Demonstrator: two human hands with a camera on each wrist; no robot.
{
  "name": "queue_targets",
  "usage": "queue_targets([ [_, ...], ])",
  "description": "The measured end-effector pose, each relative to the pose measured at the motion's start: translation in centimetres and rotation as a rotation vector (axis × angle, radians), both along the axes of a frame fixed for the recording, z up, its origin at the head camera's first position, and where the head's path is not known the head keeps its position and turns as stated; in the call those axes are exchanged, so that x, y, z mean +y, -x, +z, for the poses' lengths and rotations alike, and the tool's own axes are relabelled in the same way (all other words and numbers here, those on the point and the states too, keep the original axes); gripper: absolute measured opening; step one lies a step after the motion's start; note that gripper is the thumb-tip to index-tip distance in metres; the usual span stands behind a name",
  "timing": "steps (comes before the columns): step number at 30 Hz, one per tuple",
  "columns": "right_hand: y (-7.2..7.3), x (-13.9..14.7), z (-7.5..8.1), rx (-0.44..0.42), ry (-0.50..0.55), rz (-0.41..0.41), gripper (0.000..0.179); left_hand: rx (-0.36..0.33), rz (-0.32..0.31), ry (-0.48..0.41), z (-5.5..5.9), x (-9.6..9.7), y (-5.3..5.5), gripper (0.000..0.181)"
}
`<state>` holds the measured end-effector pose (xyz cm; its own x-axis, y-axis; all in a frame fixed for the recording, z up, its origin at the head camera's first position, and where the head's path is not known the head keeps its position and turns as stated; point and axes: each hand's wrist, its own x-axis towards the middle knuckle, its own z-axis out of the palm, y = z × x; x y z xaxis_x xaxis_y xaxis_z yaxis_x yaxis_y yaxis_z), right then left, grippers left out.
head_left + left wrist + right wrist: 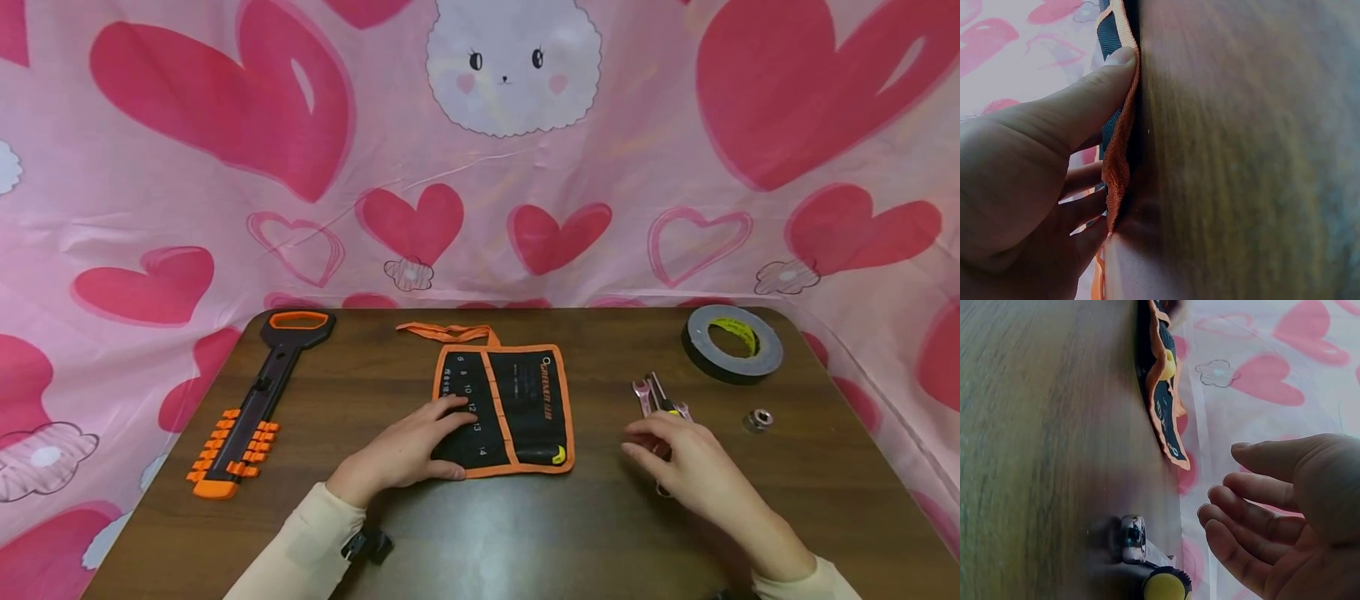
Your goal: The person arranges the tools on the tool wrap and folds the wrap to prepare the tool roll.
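Note:
My left hand [405,446] rests on the left part of a black tool pouch [528,404] with orange trim, which lies spread on the table. Its thumb lies along the orange edge [1124,131] in the left wrist view. One yellow-ended tool [558,455] sits in the pouch's lower right pocket. Over a small group of tools hovers my right hand [701,471], fingers loosely bent and holding nothing. An open-ended wrench [642,397] shows beyond its fingertips. The right wrist view has a ring wrench end [1134,539] and a yellow-ended handle [1166,586] below the fingers.
At the left lies a black holder [251,396] with orange clips and an orange-lined grip. A roll of grey tape [701,333] is at the back right, with a small metal socket [760,418] in front of it. The pouch's orange strap [450,333] trails behind it.

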<state>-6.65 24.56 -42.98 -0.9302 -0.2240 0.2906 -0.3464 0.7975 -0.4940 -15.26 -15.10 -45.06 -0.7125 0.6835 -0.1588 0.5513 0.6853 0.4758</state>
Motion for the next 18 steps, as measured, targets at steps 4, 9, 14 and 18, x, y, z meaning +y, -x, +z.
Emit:
queue_targets([
  [4, -0.1, 0.3, -0.1, 0.025, -0.011, -0.015, 0.016, 0.013, -0.004, -0.005, 0.0, 0.0, -0.1, 0.076],
  [9, -0.2, 0.7, -0.3, 0.04, -0.013, -0.031, 0.017, 0.013, -0.003, -0.007, 0.1, 0.1, -0.2, 0.076],
  [14, -0.3, 1.0, -0.3, 0.042, -0.005, -0.043, 0.016, 0.007, 0.0, -0.01, 0.1, 0.1, -0.2, 0.076],
  [18, -0.4, 1.2, -0.2, 0.011, -0.011, -0.066, 0.015, 0.007, 0.0, -0.009, 0.1, 0.1, -0.1, 0.076],
])
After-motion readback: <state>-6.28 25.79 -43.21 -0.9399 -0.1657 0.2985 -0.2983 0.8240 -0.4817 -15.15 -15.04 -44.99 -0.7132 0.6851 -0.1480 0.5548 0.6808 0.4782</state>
